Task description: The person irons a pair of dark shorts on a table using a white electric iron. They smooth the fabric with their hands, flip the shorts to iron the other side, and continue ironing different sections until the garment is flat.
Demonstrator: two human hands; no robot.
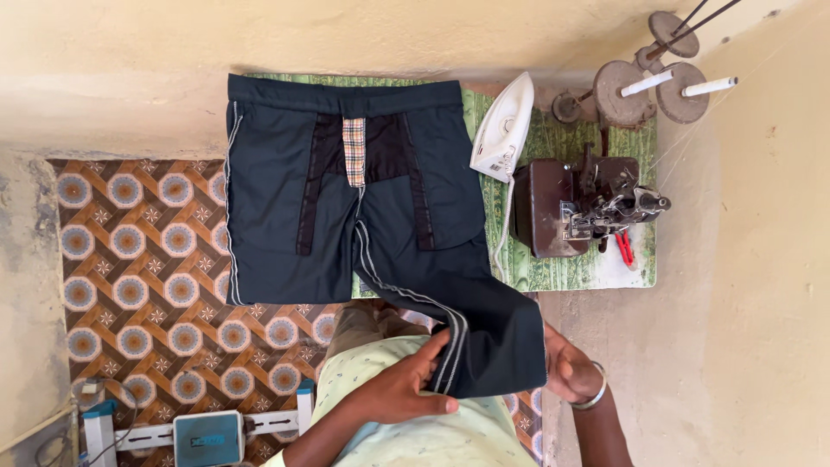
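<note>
A dark teal pair of trousers (346, 207) lies spread inside out on the table, showing black pocket linings and a checked strip at the fly. One leg hangs over the near edge towards me. My left hand (406, 385) grips that leg's hem at its pale stitched seam. My right hand (571, 367), with a metal bangle on the wrist, holds the same hem from the other side, its fingers tucked behind the cloth.
A white iron (504, 125) stands on its heel on the green patterned table cover (553, 268). A brown sewing machine (575, 207) and thread spools (640, 91) sit at the right. A patterned floor mat (147, 277) and a blue device (207, 439) lie at the left.
</note>
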